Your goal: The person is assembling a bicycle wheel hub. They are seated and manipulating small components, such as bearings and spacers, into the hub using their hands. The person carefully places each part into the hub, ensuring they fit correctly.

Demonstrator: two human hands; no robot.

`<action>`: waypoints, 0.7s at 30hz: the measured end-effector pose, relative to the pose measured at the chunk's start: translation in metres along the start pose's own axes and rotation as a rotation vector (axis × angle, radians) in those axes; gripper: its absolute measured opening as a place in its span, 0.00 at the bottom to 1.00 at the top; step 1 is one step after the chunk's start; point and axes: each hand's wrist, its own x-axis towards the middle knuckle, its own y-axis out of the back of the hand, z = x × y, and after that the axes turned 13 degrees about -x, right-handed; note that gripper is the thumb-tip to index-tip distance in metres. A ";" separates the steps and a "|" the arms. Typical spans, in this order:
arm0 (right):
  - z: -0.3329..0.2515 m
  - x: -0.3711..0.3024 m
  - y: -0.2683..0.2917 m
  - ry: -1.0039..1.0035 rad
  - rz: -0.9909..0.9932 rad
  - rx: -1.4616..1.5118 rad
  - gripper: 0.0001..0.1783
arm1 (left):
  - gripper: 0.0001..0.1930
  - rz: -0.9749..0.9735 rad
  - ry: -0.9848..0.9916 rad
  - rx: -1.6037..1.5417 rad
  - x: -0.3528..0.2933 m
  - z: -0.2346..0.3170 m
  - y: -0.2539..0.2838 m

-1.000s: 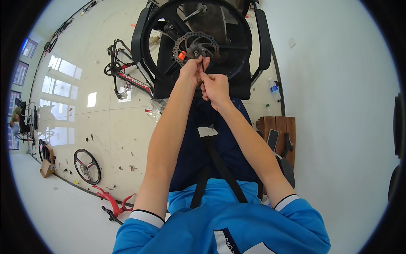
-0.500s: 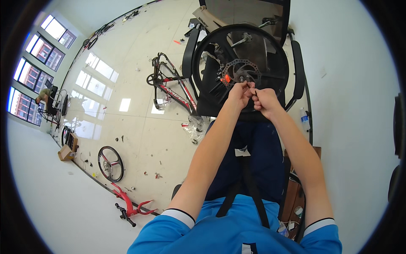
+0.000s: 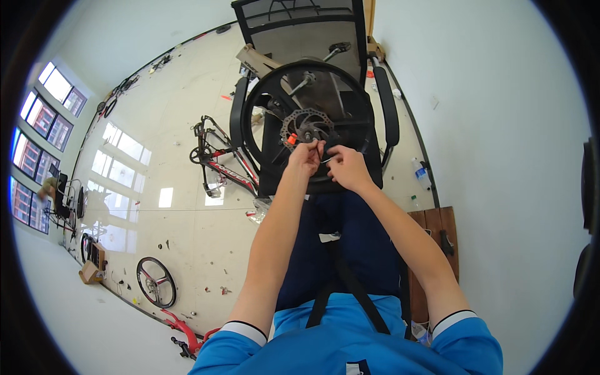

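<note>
Judged to be mid-way through fine work at the hub of the black spoked bicycle wheel (image 3: 310,128) standing on the seat of the black mesh-backed office chair (image 3: 300,37), just in front of the knees; silver toothed brake disc (image 3: 305,128) with a small orange part at its left edge facing up toward the camera; left hand (image 3: 304,159) raised to the disc's lower rim, fingers pinched shut on something too small to make out; right hand (image 3: 345,169) just beside it, fingers curled closed around a thin dark tool or cable end (image 3: 322,152), exact kind not clear; both forearms stretched forward from blue short sleeves, wrists close together, elbows spread; next move likely calling for steady, small fingertip motion against the hub, wheel kept from rolling; red-and-black bicycle frame (image 3: 219,165) lying on the pale tiled floor (image 3: 156,206) to the left, well apart.
</note>
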 end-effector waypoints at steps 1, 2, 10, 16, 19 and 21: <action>-0.009 -0.008 0.003 0.088 -0.024 -0.042 0.15 | 0.08 0.003 -0.008 0.011 0.000 0.004 0.009; -0.020 -0.016 0.007 0.178 -0.049 -0.081 0.16 | 0.09 -0.123 0.025 0.072 0.012 0.012 0.027; -0.028 -0.025 0.001 0.655 0.053 -0.729 0.06 | 0.07 0.035 -0.057 0.156 0.005 0.002 0.009; -0.019 -0.007 0.000 0.890 0.042 -0.806 0.09 | 0.08 0.072 -0.067 0.155 0.007 -0.002 0.005; -0.018 -0.004 0.002 0.826 -0.025 -0.792 0.10 | 0.09 -0.030 -0.029 0.150 0.007 -0.005 0.011; -0.018 -0.004 0.000 0.700 -0.074 -0.652 0.08 | 0.11 -0.139 0.022 0.109 0.007 -0.004 0.017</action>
